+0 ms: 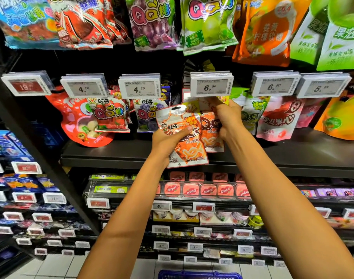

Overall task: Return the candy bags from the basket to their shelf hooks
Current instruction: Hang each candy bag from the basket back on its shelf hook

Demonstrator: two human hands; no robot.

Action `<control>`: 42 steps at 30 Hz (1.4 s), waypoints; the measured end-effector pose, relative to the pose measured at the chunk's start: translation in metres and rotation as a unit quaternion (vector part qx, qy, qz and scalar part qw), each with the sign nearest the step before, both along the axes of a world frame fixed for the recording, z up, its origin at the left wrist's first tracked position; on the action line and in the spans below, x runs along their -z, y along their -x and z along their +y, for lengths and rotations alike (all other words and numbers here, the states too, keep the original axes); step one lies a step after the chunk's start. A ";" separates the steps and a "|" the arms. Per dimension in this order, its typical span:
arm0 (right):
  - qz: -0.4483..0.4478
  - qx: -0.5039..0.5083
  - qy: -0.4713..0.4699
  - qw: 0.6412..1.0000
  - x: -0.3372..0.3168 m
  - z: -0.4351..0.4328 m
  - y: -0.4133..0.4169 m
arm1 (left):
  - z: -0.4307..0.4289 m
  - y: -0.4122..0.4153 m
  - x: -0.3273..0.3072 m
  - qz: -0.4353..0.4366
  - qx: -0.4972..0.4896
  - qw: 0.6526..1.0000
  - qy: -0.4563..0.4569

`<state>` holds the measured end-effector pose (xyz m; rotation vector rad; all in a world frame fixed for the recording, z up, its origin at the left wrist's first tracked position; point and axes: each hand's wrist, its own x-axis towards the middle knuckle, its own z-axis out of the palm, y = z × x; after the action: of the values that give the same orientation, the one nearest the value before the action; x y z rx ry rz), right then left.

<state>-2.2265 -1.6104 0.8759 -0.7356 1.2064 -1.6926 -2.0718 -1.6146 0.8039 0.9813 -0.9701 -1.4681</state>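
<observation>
My left hand grips an orange cola QQ candy bag, tilted, its hang hole at the upper left. My right hand reaches up just under the 6.50 price tag and holds the top of a matching orange bag hanging on the hook there. The two bags overlap, with the left one in front. The blue basket shows only its rim at the bottom edge.
Strawberry, grape and green QQ bags hang on neighbouring hooks. A black shelf board runs below the bags. Pink tins and tagged shelves fill the lower rows.
</observation>
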 end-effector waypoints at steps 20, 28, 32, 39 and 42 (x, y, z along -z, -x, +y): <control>0.108 0.186 0.084 0.973 0.038 -0.001 0.005 | -0.002 0.008 0.010 -0.144 -0.097 0.980 0.097; 0.186 0.096 0.155 0.965 0.048 0.040 0.017 | 0.027 0.013 -0.004 -0.134 -0.028 0.984 0.116; 0.192 -0.021 0.129 0.973 0.030 0.046 0.014 | 0.033 0.027 -0.018 -0.109 -0.002 0.990 0.091; 0.099 -0.064 0.092 0.989 -0.002 0.042 0.011 | 0.034 0.040 -0.044 -0.118 0.015 0.987 0.109; 0.100 -0.031 0.081 0.991 -0.012 0.034 0.008 | 0.030 0.043 -0.052 -0.113 0.011 0.990 0.087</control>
<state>-2.2348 -1.5767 0.8876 -1.0521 1.1766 -1.7114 -2.1148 -1.5849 0.8561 1.0265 -1.2554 -1.2847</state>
